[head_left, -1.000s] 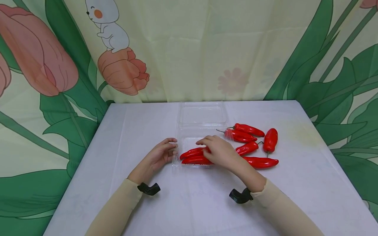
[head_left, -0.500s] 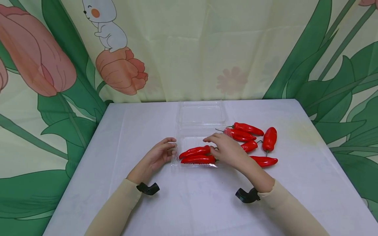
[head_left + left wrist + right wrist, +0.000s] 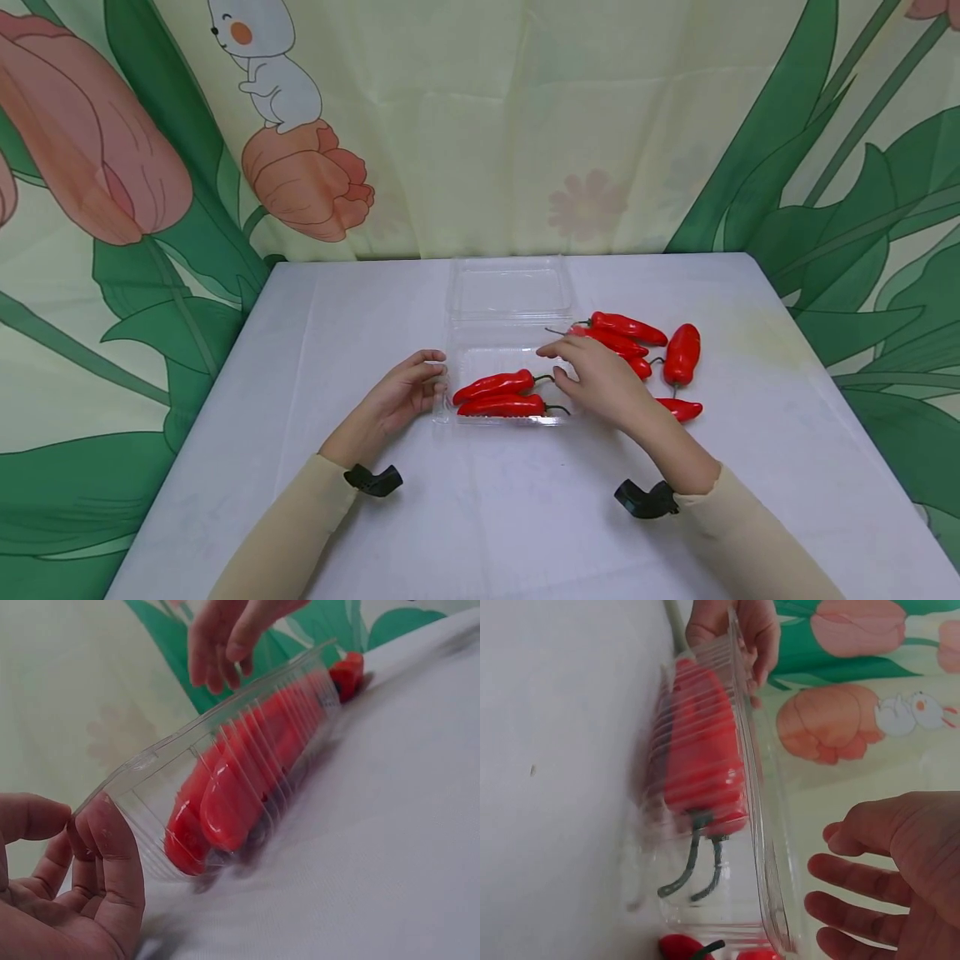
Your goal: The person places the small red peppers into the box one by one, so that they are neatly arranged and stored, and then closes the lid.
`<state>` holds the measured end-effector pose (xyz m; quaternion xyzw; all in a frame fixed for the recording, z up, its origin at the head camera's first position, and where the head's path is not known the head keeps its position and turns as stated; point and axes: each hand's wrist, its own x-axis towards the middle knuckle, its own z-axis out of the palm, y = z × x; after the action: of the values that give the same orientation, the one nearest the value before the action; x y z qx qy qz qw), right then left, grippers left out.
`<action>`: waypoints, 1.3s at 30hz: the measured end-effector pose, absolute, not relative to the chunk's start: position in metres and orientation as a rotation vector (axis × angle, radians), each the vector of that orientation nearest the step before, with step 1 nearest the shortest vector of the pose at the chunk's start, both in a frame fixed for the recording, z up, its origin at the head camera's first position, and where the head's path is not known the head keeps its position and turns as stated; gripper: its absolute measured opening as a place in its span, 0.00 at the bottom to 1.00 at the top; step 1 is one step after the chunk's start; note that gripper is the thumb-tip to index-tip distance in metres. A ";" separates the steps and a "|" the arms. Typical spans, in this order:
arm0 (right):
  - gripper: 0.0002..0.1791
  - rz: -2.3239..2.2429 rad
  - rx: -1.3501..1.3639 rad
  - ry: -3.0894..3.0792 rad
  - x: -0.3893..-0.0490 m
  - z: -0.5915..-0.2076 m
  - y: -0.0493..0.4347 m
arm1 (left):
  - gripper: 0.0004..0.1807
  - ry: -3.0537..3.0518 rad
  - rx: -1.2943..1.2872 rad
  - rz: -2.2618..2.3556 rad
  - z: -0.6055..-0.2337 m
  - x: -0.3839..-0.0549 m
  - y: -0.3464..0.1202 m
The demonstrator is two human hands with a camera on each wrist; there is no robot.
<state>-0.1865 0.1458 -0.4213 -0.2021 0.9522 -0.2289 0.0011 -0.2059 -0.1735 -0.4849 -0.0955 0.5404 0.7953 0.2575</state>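
Two red peppers, a nearer one [image 3: 502, 406] and a farther one [image 3: 493, 386], lie side by side in the near half of a clear plastic container [image 3: 487, 358], tips left and dark stems right; the ribbed wall blurs them in both wrist views. The container's lid [image 3: 513, 287] lies folded back on the far side, so transparent that its edges are hard to trace; the left hand [image 3: 403, 398] pinches the left rim between thumb and fingers; the right hand [image 3: 600, 379] holds nothing, its fingers parted above the right end, hiding part of that edge from the head view. To the right lie more loose red peppers [image 3: 682, 354], five visible; the right hand and forearm partly cover some of them. Both sleeves [image 3: 281, 533] are cut off at the near edge; the white table [image 3: 360, 321] runs out of frame there too; beyond stands a flowered curtain [image 3: 465, 158].
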 end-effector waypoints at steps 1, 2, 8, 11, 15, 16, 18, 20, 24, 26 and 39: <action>0.23 -0.724 -0.625 2.986 -0.187 -0.422 0.148 | 0.12 1.464 -0.262 2.160 -0.485 -0.206 -0.173; 0.23 -0.731 -0.611 2.981 -0.187 -0.423 0.150 | 0.12 1.464 -0.266 2.161 -0.485 -0.206 -0.173; 0.21 -0.778 -0.542 2.976 -0.185 -0.422 0.161 | 0.12 1.470 -0.273 2.159 -0.484 -0.207 -0.173; 0.20 -0.803 -0.538 2.979 -0.184 -0.422 0.165 | 0.12 1.472 -0.281 2.162 -0.484 -0.206 -0.173; 0.21 -0.821 -0.501 2.979 -0.184 -0.423 0.171 | 0.12 1.470 -0.297 2.167 -0.484 -0.206 -0.173; 0.21 -0.827 -0.484 2.976 -0.184 -0.424 0.173 | 0.12 1.470 -0.296 2.166 -0.484 -0.206 -0.173; 0.22 -0.830 -0.450 2.971 -0.183 -0.424 0.177 | 0.12 1.467 -0.293 2.165 -0.484 -0.206 -0.172; 0.22 -0.832 -0.422 2.965 -0.182 -0.425 0.183 | 0.12 1.464 -0.285 2.164 -0.484 -0.206 -0.172; 0.22 -0.836 -0.382 2.953 -0.181 -0.427 0.192 | 0.12 1.472 -0.278 2.163 -0.484 -0.206 -0.171; 0.22 -0.832 -0.372 2.954 -0.180 -0.429 0.196 | 0.12 1.479 -0.277 2.161 -0.484 -0.206 -0.171; 0.20 -0.732 -0.362 2.975 -0.180 -0.442 0.224 | 0.12 1.495 -0.256 2.156 -0.485 -0.205 -0.171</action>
<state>-0.1803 0.2242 -0.4417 -0.1172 0.9639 -0.2373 0.0283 -0.2048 -0.1714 -0.4849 -0.0941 0.5491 0.7920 0.2498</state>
